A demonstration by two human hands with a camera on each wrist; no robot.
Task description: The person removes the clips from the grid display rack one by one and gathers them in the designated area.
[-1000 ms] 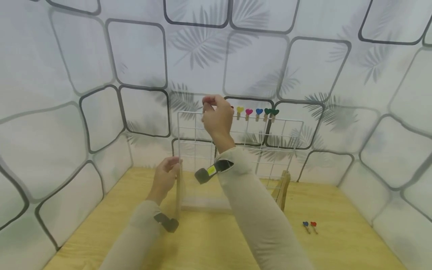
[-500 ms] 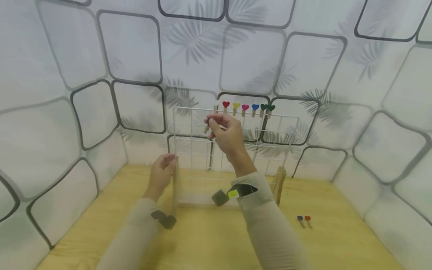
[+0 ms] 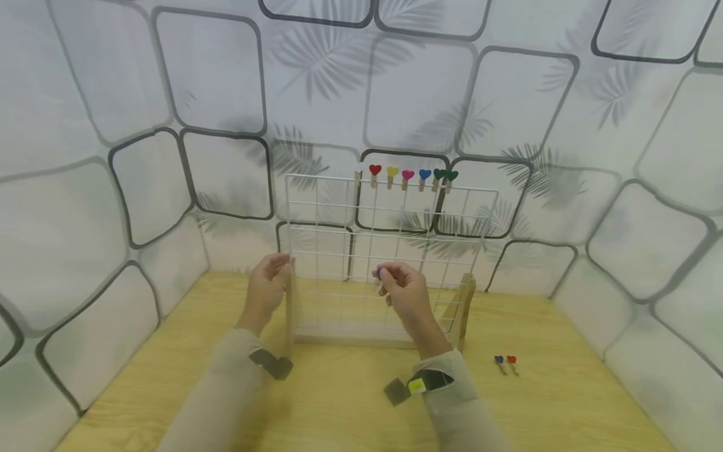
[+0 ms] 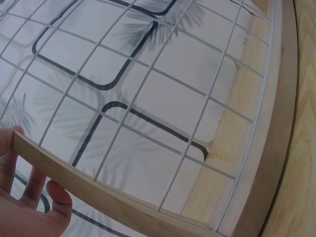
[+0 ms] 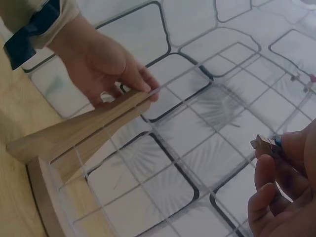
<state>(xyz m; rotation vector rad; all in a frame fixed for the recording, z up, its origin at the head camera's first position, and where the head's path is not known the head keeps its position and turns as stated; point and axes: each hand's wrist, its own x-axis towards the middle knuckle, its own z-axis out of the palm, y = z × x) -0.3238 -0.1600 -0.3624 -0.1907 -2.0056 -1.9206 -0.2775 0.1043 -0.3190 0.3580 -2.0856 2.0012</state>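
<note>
My left hand (image 3: 265,287) grips the top of the left wooden upright (image 4: 106,196) of a white wire grid rack (image 3: 316,177), thumb and fingertips at its edge. In front of the grid, my right hand (image 3: 409,296) pinches a small wooden clothespin (image 5: 267,146) with a blue heart, held clear of the wires. Along the rack's top wire, clothespins stand in a row: a whitish one (image 3: 358,172), a red heart one (image 3: 375,171), then yellow, pink, blue and two dark green ones. The right hand's fingers partly cover the held clothespin in the head view.
Two more clothespins, a blue heart one (image 3: 499,361) and a red heart one (image 3: 512,361), lie on the wooden table (image 3: 339,402) right of the rack. A second wooden upright (image 3: 465,307) supports the grid's right side. Patterned cloth walls (image 3: 316,113) enclose the table behind and at both sides.
My right hand has come down from the rack's top wire to the grid's lower part, carrying the blue heart clothespin. My left hand stays at the left upright.
</note>
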